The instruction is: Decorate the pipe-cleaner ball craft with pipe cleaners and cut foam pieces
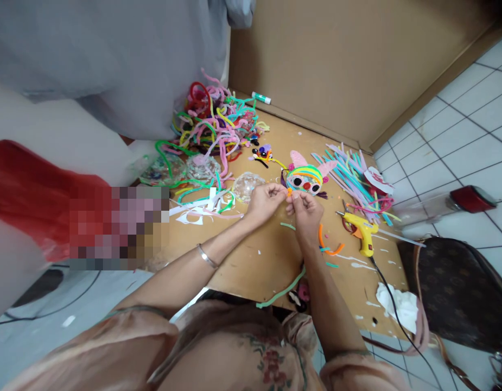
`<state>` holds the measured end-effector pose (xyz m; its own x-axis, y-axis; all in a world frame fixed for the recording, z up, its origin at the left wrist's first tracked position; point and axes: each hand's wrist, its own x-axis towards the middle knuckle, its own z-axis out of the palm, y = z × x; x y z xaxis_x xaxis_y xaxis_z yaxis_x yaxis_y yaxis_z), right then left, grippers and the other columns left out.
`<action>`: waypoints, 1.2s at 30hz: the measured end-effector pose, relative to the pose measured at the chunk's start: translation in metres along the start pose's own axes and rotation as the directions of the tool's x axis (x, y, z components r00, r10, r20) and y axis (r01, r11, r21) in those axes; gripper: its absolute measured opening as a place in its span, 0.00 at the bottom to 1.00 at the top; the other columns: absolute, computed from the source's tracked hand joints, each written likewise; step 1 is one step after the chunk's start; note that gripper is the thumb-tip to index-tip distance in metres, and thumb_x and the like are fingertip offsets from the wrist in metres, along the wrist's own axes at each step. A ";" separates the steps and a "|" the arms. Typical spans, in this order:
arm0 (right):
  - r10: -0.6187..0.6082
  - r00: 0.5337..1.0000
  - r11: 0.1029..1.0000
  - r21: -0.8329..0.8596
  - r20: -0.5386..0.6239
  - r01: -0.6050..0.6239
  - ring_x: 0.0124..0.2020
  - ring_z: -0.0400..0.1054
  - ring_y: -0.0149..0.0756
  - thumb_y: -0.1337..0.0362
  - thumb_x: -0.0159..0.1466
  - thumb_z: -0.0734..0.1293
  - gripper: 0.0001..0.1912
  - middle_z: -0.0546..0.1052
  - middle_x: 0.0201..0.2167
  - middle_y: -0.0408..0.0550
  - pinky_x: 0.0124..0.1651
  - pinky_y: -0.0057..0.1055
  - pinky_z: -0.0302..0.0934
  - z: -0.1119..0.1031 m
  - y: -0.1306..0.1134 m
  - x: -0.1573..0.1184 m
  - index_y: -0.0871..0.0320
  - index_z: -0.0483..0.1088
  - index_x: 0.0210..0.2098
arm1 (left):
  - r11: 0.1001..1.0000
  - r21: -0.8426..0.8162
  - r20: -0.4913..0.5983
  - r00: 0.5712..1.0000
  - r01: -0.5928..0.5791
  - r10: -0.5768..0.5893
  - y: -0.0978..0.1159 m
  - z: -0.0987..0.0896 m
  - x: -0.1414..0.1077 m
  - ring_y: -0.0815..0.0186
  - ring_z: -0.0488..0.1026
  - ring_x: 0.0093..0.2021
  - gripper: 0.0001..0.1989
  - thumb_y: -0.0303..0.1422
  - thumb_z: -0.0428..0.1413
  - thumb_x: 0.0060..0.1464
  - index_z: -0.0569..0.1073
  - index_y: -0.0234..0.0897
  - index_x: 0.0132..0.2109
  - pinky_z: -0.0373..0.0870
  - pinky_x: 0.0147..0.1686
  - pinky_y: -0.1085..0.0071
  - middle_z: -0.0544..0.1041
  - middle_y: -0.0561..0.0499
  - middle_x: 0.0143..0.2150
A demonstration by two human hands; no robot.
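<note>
Both hands meet near the middle of the wooden table [234,266]. My left hand [269,202] pinches a small orange piece [290,192] between its fingertips. From the other side my right hand [305,210] is closed on the same piece, which the fingers partly cover. Just beyond the hands lies a round mask-like face [306,179] with pink ears, black-and-white eyes, a red nose and striped bands of colour. A clear plastic ball half [247,186] sits left of my left hand.
Tangled fuzzy stems [218,122] pile up at the back left. Straight stems [344,163] lie back right. A yellow glue gun [367,236] with its cord lies right, near crumpled tissue [399,307] and a brown bag [458,293]. A glue stick [261,98] lies at the back.
</note>
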<state>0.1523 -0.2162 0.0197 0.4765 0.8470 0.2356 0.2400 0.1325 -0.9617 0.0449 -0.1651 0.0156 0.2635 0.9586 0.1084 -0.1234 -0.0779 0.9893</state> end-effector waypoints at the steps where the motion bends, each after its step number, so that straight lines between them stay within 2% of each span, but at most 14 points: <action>1: 0.012 1.000 1.000 -0.008 -0.005 -0.012 0.20 0.64 0.28 0.50 0.58 0.67 0.17 0.75 0.23 0.43 0.25 0.27 0.62 -0.001 0.000 0.000 0.59 0.71 0.29 | 1.000 0.002 -0.004 1.000 0.006 -0.006 0.000 0.000 0.000 0.73 0.65 0.24 0.07 0.32 0.56 0.48 0.73 0.35 0.26 0.64 0.29 0.76 0.74 0.55 0.24; 8: 0.015 0.998 0.999 -0.045 -0.058 -0.017 0.21 0.63 0.27 0.52 0.56 0.67 0.14 0.75 0.24 0.43 0.25 0.26 0.61 -0.001 -0.002 -0.002 0.59 0.71 0.30 | 1.000 0.024 0.004 1.000 -0.013 0.013 0.001 -0.001 0.000 0.73 0.65 0.24 0.08 0.33 0.56 0.49 0.73 0.34 0.26 0.63 0.27 0.76 0.73 0.55 0.23; 13: 0.028 0.999 0.999 -0.040 -0.017 -0.029 0.23 0.66 0.29 0.53 0.55 0.67 0.14 0.75 0.24 0.44 0.28 0.27 0.63 0.000 0.001 -0.001 0.59 0.71 0.31 | 0.998 0.053 0.046 0.999 -0.026 0.024 -0.003 0.001 0.000 0.73 0.67 0.25 0.06 0.30 0.55 0.50 0.74 0.33 0.28 0.65 0.29 0.76 0.75 0.54 0.25; 16: 0.011 1.000 0.998 -0.065 -0.008 -0.011 0.24 0.67 0.30 0.53 0.55 0.66 0.14 0.75 0.23 0.43 0.29 0.28 0.63 -0.001 0.005 0.001 0.59 0.71 0.30 | 0.990 0.125 0.083 0.995 -0.070 0.060 -0.006 -0.001 0.000 0.71 0.68 0.26 0.06 0.30 0.54 0.52 0.73 0.34 0.30 0.65 0.29 0.75 0.75 0.54 0.26; 18: -0.060 0.998 0.986 -0.155 -0.009 0.058 0.23 0.66 0.30 0.55 0.57 0.65 0.12 0.74 0.23 0.43 0.29 0.29 0.63 -0.003 0.008 0.002 0.58 0.70 0.30 | 0.948 0.256 0.122 0.979 -0.190 0.163 -0.007 -0.005 0.001 0.70 0.68 0.27 0.07 0.30 0.53 0.55 0.72 0.34 0.30 0.65 0.31 0.74 0.74 0.52 0.27; 21: -0.234 0.972 0.890 -0.393 0.037 0.229 0.24 0.66 0.31 0.58 0.59 0.64 0.09 0.74 0.23 0.42 0.32 0.30 0.62 -0.009 0.009 0.003 0.57 0.70 0.30 | 0.772 0.482 0.205 0.910 -0.414 0.361 -0.009 -0.011 0.003 0.67 0.69 0.33 0.08 0.29 0.51 0.59 0.71 0.35 0.32 0.66 0.36 0.71 0.73 0.49 0.31; 24: -0.305 0.949 0.815 -0.493 0.080 0.303 0.24 0.66 0.32 0.60 0.61 0.63 0.08 0.75 0.23 0.43 0.32 0.30 0.61 -0.013 0.008 0.003 0.56 0.71 0.30 | 0.656 0.575 0.251 0.868 -0.489 0.428 -0.010 -0.015 0.004 0.65 0.69 0.34 0.09 0.29 0.48 0.62 0.70 0.36 0.34 0.65 0.37 0.69 0.73 0.47 0.33; 31: -0.278 0.958 0.852 -0.441 0.074 0.281 0.25 0.69 0.33 0.58 0.62 0.63 0.09 0.77 0.25 0.44 0.32 0.30 0.63 -0.013 0.011 0.002 0.56 0.72 0.31 | 0.641 0.562 0.241 0.845 -0.523 0.478 -0.008 -0.015 0.000 0.65 0.70 0.35 0.05 0.30 0.51 0.60 0.71 0.36 0.38 0.66 0.37 0.70 0.72 0.48 0.34; 36: -0.235 0.970 0.889 -0.391 0.054 0.237 0.26 0.70 0.33 0.57 0.62 0.63 0.11 0.77 0.25 0.44 0.31 0.29 0.63 -0.013 0.011 0.002 0.57 0.72 0.32 | 0.646 0.551 0.212 0.837 -0.529 0.505 -0.007 -0.015 -0.001 0.67 0.70 0.34 0.07 0.28 0.49 0.60 0.72 0.36 0.38 0.66 0.36 0.71 0.73 0.48 0.33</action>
<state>0.1670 -0.2196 0.0111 0.3602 0.8187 0.4472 0.6574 0.1173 -0.7443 0.0309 -0.1617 0.0067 0.3610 0.7049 0.6106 0.3081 -0.7081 0.6353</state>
